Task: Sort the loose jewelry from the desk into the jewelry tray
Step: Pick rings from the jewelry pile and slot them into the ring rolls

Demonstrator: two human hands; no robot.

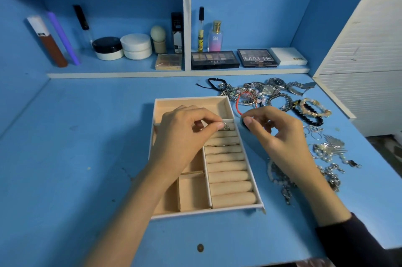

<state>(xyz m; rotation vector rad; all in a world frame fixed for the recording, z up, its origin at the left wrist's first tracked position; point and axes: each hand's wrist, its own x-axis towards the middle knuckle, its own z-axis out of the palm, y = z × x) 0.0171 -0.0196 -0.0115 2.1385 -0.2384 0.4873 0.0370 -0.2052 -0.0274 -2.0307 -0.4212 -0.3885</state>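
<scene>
Head camera, looking down on the blue desk [87,136], and the beige jewelry tray [191,98] sits dead centre, its ring rolls running down the right side. The left hand [185,134] is over the tray's far half, thumb and forefinger pinched together on a small silver ring [226,128], right at the farthest roll. That left forearm lies across the near-left compartments and hides much of them.

The right hand [274,134] hovers just beside the tray's right wall, fingers curled, thumb and forefinger tips close together at the near end of a red cord bracelet [237,103]. Whether they actually grip it, I cannot tell.

Loose jewelry is spread down the right of the desk: 2 watches [276,82] at the far end, a black bead bracelet [309,114] near them, a pearl piece [326,151] nearer, and a chain heap [282,179] partly covered by the right wrist.

Far back, the low shelf carries 2 eyeshadow palettes [214,59], a perfume bottle [215,37] and 2 round jars [107,48].
</scene>
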